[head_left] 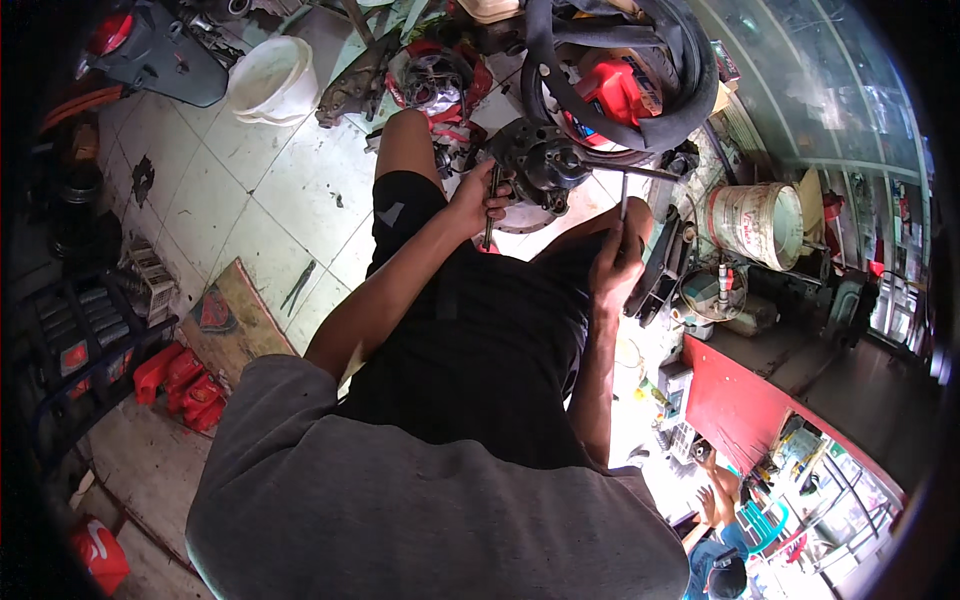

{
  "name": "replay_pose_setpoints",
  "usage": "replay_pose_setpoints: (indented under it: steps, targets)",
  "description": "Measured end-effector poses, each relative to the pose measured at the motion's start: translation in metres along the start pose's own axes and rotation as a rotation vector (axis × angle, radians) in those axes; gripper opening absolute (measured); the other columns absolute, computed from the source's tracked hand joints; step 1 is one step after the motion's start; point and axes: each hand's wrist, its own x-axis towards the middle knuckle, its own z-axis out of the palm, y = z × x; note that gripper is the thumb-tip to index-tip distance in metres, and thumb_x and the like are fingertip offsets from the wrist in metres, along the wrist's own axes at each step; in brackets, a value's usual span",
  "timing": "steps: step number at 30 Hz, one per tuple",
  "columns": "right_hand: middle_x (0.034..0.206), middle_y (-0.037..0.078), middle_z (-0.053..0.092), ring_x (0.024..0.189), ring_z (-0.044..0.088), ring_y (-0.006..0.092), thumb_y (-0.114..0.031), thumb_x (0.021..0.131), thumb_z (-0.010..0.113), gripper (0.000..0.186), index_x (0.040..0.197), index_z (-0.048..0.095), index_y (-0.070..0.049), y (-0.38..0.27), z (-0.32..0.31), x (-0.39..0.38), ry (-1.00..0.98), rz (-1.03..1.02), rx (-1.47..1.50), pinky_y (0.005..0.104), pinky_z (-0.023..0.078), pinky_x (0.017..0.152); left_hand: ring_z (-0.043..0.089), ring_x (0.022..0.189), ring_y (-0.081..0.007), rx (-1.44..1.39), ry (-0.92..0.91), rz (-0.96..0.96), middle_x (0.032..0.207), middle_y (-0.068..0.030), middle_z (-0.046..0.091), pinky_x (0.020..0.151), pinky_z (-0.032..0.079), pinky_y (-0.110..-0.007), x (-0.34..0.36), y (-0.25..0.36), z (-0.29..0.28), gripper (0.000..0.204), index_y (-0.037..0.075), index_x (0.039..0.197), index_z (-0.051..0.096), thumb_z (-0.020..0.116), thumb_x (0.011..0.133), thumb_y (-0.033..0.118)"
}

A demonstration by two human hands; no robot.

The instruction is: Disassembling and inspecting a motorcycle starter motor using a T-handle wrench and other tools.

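Note:
Between my knees sits a dark, greasy round machine part [545,165] with a raised hub. My left hand [474,206] is closed around a slim dark metal tool [490,215], held upright along the part's left side; its exact kind is too small to tell. On the other side, my right hand [616,268] grips the shaft of what looks like a T-shaped metal tool [624,192]. Its shaft points away from me, and a thin crossbar shows at the far end, right of the hub. Whether either tool touches the part, I cannot tell.
Black rubber tubes [540,70] loop around a red container [612,92] beyond the part. Greasy parts [435,80] lie farther left, near a white bucket [272,82]. At right lies a tipped white bucket [755,222]. Another person's hand [708,503] shows lower right.

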Motion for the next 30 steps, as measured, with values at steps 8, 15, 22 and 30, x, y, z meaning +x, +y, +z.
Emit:
replay_pose_setpoints:
  steps: [8, 15, 22, 30]
  targets:
    - [0.092, 0.019, 0.063, 0.083, 0.060, 0.0185, -0.016, 0.090, 0.047, 0.028, 0.108, 0.058, 0.002, 0.010, 0.001, 0.004, 0.013, 0.067, 0.037, 0.0305, 0.046, 0.070, 0.031, 0.043, -0.0059, 0.037, -0.013, 0.021, 0.061, 0.0043, 0.042, 0.042, 0.024, -0.023, 0.008, -0.001, -0.011, 0.028, 0.012, 0.091, 0.052, 0.047, 0.086, 0.039]
    - [0.090, 0.018, 0.064, 0.079, 0.062, 0.0209, -0.018, 0.091, 0.048, 0.028, 0.105, 0.058, 0.003, 0.016, 0.004, -0.007, -0.021, 0.063, 0.008, 0.0304, 0.046, 0.070, 0.033, 0.044, -0.0056, 0.073, 0.021, 0.023, 0.062, 0.0044, 0.044, 0.044, 0.025, -0.023, 0.007, -0.001, -0.005, 0.023, 0.012, 0.090, 0.054, 0.050, 0.084, 0.034]
    - [0.093, 0.018, 0.065, 0.084, 0.061, 0.0204, -0.019, 0.091, 0.047, 0.031, 0.110, 0.056, 0.004, -0.004, -0.004, -0.001, 0.028, 0.020, 0.067, 0.0315, 0.045, 0.075, 0.034, 0.049, -0.0053, 0.071, -0.001, 0.028, 0.065, 0.0050, 0.043, 0.048, 0.026, -0.023, 0.005, 0.001, -0.007, 0.019, 0.012, 0.089, 0.054, 0.052, 0.084, 0.031]
    - [0.100, 0.022, 0.062, 0.091, 0.063, 0.0257, -0.016, 0.090, 0.049, 0.030, 0.112, 0.055, 0.003, 0.009, 0.005, -0.013, -0.079, 0.115, 0.040, 0.0315, 0.048, 0.076, 0.036, 0.050, -0.0065, 0.029, 0.006, 0.029, 0.065, 0.0042, 0.045, 0.049, 0.028, -0.023, 0.005, 0.000, -0.006, 0.021, 0.010, 0.090, 0.055, 0.053, 0.083, 0.029]
